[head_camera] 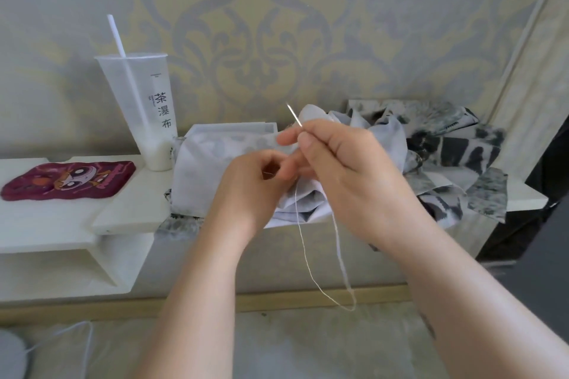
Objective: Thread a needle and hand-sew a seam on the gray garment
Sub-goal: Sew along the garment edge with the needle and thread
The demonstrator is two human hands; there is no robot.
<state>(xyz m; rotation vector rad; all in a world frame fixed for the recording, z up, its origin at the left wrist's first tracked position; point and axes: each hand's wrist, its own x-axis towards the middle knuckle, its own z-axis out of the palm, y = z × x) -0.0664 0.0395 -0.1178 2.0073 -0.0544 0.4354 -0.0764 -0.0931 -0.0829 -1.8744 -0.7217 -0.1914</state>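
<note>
Left hand (246, 184) pinching thread (303, 243), right hand (345, 163) needle (294, 114), cup (144, 108)

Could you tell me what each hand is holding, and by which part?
The right hand pinches the needle by its lower shaft. The left hand appears to pinch the thread near one end; that grip is blurry.

A plastic cup (144, 108) with straw (116, 35) stands beside a maroon cartoon pad (67, 180)

Lower end of the needle (293, 115) is hidden inside the grip of the right hand (348, 172).
</note>
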